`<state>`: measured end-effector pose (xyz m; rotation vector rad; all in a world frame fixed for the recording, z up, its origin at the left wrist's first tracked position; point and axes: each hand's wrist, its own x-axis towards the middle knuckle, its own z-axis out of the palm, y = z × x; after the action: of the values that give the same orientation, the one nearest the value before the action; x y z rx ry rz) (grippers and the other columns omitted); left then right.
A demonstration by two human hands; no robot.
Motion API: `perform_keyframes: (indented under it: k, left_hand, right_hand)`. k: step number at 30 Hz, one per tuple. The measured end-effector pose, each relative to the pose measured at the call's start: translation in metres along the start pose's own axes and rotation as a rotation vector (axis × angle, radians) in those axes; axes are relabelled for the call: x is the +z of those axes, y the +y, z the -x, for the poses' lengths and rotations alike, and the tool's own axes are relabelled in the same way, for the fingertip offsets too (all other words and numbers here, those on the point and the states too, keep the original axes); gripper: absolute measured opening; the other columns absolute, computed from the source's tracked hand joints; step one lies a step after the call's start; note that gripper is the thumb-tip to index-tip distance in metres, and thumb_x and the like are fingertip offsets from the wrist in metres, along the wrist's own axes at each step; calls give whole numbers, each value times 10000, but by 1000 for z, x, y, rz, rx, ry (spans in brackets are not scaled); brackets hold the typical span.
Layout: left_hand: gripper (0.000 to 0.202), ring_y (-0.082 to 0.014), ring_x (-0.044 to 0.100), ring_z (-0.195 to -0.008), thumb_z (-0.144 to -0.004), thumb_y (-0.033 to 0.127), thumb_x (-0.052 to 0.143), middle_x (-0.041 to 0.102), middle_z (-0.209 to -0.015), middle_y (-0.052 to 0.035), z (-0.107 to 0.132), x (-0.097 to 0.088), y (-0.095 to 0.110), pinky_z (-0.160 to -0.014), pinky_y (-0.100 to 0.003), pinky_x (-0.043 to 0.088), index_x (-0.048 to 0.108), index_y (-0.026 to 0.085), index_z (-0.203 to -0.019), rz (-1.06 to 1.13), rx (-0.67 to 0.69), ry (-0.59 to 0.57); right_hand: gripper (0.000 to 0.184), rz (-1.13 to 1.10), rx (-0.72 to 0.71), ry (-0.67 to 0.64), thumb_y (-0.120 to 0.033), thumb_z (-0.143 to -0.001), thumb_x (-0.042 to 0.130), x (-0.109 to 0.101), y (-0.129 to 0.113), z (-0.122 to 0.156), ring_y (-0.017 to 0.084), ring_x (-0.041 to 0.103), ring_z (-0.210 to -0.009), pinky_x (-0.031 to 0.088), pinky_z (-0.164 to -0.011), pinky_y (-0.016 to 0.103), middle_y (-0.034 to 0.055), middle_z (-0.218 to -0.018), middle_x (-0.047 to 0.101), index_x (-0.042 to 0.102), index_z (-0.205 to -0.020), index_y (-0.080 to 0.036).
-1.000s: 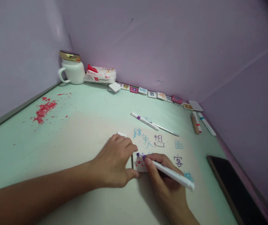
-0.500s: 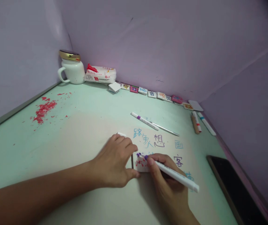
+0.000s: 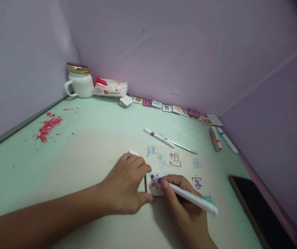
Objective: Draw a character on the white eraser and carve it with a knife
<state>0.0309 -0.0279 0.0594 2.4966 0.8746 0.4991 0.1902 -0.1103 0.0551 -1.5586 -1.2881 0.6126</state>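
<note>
My right hand (image 3: 187, 211) grips a white marker (image 3: 196, 197) with a purple tip, its nib against a small white square tile (image 3: 158, 193). Purple strokes and red marks show on the tile; its right part is hidden by the right hand. On the tile's left side, my left hand (image 3: 127, 185) holds it by the upper and lower edges between forefinger and thumb. A white object (image 3: 133, 153), mostly hidden, pokes out behind the left knuckles. Blue and purple characters (image 3: 175, 159) are written on the tabletop around the tile.
Beyond the hands lie a purple-banded marker cap (image 3: 158, 137) and a thin metal tool (image 3: 182, 146). Red shavings (image 3: 49, 128) are scattered at left. A lidded white mug (image 3: 82, 84), a tissue pack (image 3: 111, 88) and several lettered tiles (image 3: 167, 108) line the wall. A phone (image 3: 257, 211) lies right, near markers (image 3: 227, 140).
The purple mark on the tile has grown to the right, and the marker tip has shifted slightly. The whole view has tilted a little, lowering everything in it. Both hands keep their holds.
</note>
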Motion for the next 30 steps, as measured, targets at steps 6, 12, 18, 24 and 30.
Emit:
perform_keyframes:
  k: [6,12,18,24,30]
  left_hand:
    - [447,-263,504,-885,-624,386,799,578,-904,-68,1,0,0,-863,-440,360,597,156,-950,6,4,0]
    - [454,-255,511,-878,-610,365,811,581,-899,-63,2,0,0,-870,-442,356,594,153,-948,22,-4,2]
    - [468,-255,516,-884,-599,367,821,584,-906,-60,0,1,0,-874,-443,355,591,159,-950,22,-7,6]
    - [471,-264,518,-887,-616,400,810,586,-908,-68,1,0,0,-873,-444,361,599,160,-961,1,2,-1]
    - [450,-259,514,-889,-622,416,803,582,-898,-61,1,1,-1,-880,-436,358,598,164,-933,-2,1,-2]
  right_hand:
    - [108,-8,15,6,-323,-843,605,0,0,0,86,583,-588,462,-540,135,-48,-666,647,638,-778,-244]
    - [111,-6,18,-3,-328,-848,599,0,2,0,85,577,-594,457,-544,135,-50,-669,643,638,-783,-247]
    - [128,-1,33,14,-349,-834,608,0,3,0,93,565,-582,450,-528,150,-46,-658,637,643,-771,-242]
    - [167,-46,150,139,-386,-795,628,5,-9,1,96,528,-547,420,-509,173,-53,-609,614,633,-720,-237]
    - [164,-28,145,175,-366,-792,627,8,-14,3,91,495,-521,394,-491,183,-57,-585,599,631,-693,-234]
